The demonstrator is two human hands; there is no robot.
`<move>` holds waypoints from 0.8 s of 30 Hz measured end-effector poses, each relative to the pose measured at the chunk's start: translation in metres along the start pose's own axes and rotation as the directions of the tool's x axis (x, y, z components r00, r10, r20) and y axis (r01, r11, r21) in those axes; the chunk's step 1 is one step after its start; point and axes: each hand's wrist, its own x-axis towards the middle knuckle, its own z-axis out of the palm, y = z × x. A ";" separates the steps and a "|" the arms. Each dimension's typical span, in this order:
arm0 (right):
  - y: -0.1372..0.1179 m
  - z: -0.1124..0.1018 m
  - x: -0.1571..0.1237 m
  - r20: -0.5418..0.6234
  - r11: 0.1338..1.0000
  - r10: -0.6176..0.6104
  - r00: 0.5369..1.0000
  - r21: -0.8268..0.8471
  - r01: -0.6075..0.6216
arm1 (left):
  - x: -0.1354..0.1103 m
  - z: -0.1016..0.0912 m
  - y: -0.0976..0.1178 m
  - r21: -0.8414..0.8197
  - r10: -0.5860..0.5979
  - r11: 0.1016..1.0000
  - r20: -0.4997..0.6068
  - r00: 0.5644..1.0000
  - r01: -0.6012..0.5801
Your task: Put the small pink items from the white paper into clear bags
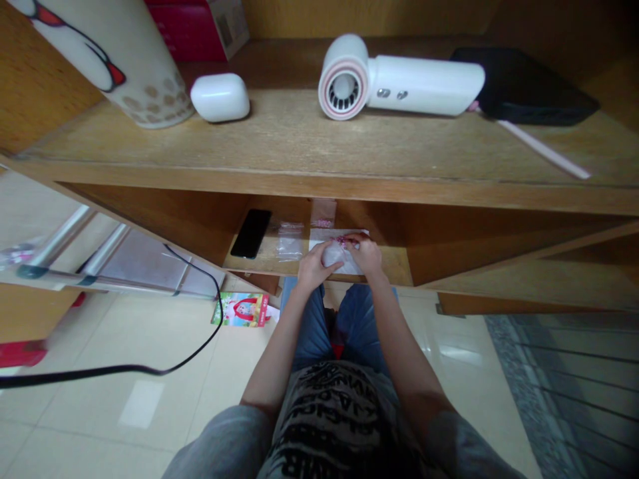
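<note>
On the lower wooden shelf (pixel 394 269), both my hands rest on a white sheet or packet (pixel 332 256). My left hand (pixel 313 265) lies over its near left part, fingers curled against a pale rounded bit. My right hand (pixel 365 253) pinches something small and pink (pixel 342 240) at the sheet's top edge. What the pink thing is I cannot make out. Two small clear plastic bags (pixel 290 241) lie just left of the sheet, and a third clear bag (pixel 323 213) with pink contents lies behind it.
A black phone (pixel 251 233) lies on the lower shelf's left end. The upper shelf (pixel 299 153) carries a white hair dryer (pixel 399 83), a white earbud case (pixel 220 97), a tall patterned cup (pixel 124 53) and a black box (pixel 524 86). A black cable (pixel 150 366) and a colourful card (pixel 241 310) lie on the tiled floor.
</note>
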 end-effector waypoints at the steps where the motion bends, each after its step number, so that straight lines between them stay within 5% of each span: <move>1: 0.000 0.001 0.000 0.000 1.000 0.001 1.000 -0.010 -0.001 | 0.000 0.000 0.000 -0.001 0.000 1.000 0.003 1.000 0.000; 24: 0.003 0.000 0.003 0.015 0.999 -0.034 0.999 -0.025 0.035 | 0.001 0.000 0.000 0.015 -0.012 1.000 0.027 1.000 0.011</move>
